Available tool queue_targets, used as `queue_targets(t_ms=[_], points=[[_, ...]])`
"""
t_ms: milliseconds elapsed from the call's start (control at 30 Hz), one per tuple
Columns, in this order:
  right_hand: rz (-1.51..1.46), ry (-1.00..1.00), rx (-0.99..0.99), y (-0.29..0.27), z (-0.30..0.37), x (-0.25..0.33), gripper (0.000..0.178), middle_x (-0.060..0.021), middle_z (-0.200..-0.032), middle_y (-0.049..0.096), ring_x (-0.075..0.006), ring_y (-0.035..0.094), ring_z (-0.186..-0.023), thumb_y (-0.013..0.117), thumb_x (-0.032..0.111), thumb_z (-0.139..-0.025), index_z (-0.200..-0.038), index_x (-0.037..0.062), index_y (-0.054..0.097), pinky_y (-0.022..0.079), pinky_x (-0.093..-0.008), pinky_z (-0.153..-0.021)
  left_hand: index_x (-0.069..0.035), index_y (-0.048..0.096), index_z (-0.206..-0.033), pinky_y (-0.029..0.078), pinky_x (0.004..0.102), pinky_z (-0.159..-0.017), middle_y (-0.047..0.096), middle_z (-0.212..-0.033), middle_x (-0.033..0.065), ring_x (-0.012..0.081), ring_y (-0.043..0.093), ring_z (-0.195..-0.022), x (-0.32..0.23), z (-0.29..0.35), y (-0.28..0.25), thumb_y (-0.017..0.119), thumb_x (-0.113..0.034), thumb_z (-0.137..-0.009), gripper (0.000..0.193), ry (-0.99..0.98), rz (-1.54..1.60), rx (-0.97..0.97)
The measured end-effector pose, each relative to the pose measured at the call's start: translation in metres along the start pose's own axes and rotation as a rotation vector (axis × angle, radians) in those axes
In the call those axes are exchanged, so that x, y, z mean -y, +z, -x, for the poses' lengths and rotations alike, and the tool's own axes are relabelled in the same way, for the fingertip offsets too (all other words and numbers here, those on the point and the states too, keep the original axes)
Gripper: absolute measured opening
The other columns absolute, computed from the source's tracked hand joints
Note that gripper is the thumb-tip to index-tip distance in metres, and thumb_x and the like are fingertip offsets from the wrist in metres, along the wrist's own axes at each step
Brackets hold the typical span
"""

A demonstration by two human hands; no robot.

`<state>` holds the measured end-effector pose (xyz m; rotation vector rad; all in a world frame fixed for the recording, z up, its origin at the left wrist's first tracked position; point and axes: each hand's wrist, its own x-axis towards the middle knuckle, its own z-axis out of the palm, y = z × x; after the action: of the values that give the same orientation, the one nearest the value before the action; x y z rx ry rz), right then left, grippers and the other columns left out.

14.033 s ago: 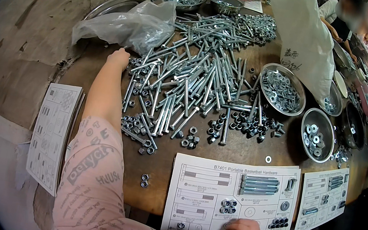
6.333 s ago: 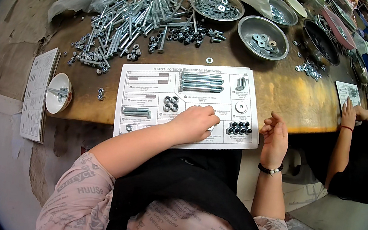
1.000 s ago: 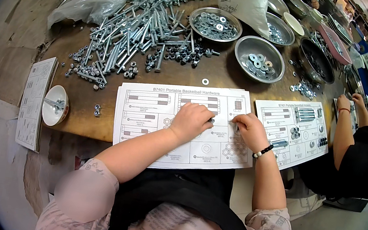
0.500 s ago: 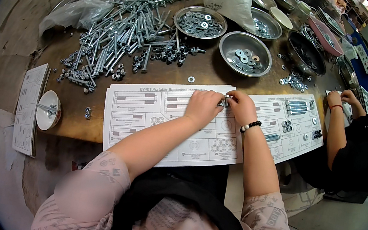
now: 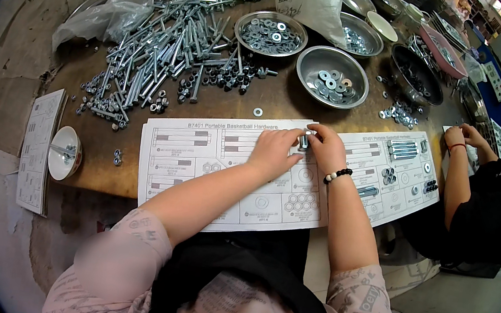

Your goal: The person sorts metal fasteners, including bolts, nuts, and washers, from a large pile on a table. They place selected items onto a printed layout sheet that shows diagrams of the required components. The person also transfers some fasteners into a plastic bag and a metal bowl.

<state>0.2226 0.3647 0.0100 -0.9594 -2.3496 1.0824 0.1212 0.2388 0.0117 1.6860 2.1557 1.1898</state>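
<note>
A short shiny metal cylinder (image 5: 303, 142) stands at the top middle of a printed hardware sheet (image 5: 191, 140). My right hand (image 5: 326, 150), with a black-and-white bead bracelet at its wrist, has its thumb and fingers closed on the cylinder. My left hand (image 5: 273, 152) rests palm down on the sheet, fingers stretched to the cylinder's left side and thumb apart. Whether its fingertips grip the piece is hard to see. On the second sheet (image 5: 370, 146), to the right, lie a row of bolts (image 5: 404, 151), several nuts (image 5: 389, 176) and a washer (image 5: 427, 167).
A heap of long bolts (image 5: 162, 51) and loose nuts spreads at the far left. Steel bowls of washers (image 5: 332, 94) stand beyond the sheets. A white bowl (image 5: 65, 153) sits at the left edge. At right, a co-worker's hands (image 5: 463, 134) are over another sheet.
My left thumb has spread away from its fingers, and the metal cylinder shows more between my hands. The view has shifted slightly. Another person's hands now show at the far edge.
</note>
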Motion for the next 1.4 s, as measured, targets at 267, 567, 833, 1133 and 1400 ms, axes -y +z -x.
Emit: queue_targets(t_ms=[267, 567, 833, 1133, 1400], points=[[0.069, -0.325, -0.224, -0.050, -0.033, 0.010, 0.012, -0.0106, -0.083, 0.060, -0.0253, 0.058, -0.077, 0.060, 0.009, -0.077, -0.088, 0.0047, 0.063, 0.045, -0.0316, -0.067, -0.003, 0.056, -0.104, 0.043, 0.0368, -0.082, 0.056, -0.102, 0.0124, 0.0278, 0.055, -0.092, 0.044, 0.049, -0.097, 0.063, -0.014, -0.073, 0.033, -0.123, 0.045, 0.075], [0.601, -0.170, -0.042, -0.059, -0.125, 0.013, 0.020, -0.0120, -0.095, 0.058, -0.0297, 0.055, -0.092, 0.057, 0.016, -0.079, -0.098, 0.0133, 0.064, 0.045, -0.0360, -0.079, 0.001, 0.056, -0.100, 0.044, 0.0317, -0.078, 0.057, -0.097, 0.0133, 0.0261, 0.055, -0.089, 0.108, 0.139, -0.188, 0.059, -0.002, -0.072, 0.028, -0.317, -0.197, -0.337], [1.021, -0.063, 0.268, -0.037, -0.175, 0.006, 0.058, -0.0144, -0.110, 0.052, -0.0306, 0.053, -0.102, 0.058, 0.007, -0.075, -0.127, 0.0268, 0.043, 0.045, -0.0386, -0.086, 0.002, 0.056, -0.098, 0.044, 0.0299, -0.073, 0.055, -0.090, 0.0117, 0.0217, 0.054, -0.079, 0.122, 0.154, -0.176, 0.055, 0.002, -0.074, 0.024, -0.358, -0.137, -0.510], [0.948, -0.149, 0.216, -0.047, -0.175, 0.007, 0.027, -0.0102, -0.095, 0.057, -0.0277, 0.056, -0.095, 0.066, 0.014, -0.070, -0.097, 0.0132, 0.061, 0.047, -0.0369, -0.081, 0.002, 0.056, -0.097, 0.044, 0.0291, -0.072, 0.056, -0.089, 0.0118, 0.0212, 0.054, -0.078, 0.120, 0.154, -0.178, 0.054, 0.002, -0.074, 0.023, -0.356, -0.142, -0.507], [0.003, 0.023, 0.200, -0.063, -0.161, -0.009, 0.024, -0.0066, -0.076, 0.061, -0.0146, 0.059, -0.067, 0.067, 0.009, -0.072, -0.093, 0.0010, 0.058, 0.047, -0.0254, -0.061, 0.002, 0.057, -0.096, 0.044, 0.0287, -0.072, 0.056, -0.090, 0.0111, 0.0209, 0.055, -0.078, 0.121, 0.150, -0.176, 0.054, 0.002, -0.075, 0.022, -0.357, -0.157, -0.499]])
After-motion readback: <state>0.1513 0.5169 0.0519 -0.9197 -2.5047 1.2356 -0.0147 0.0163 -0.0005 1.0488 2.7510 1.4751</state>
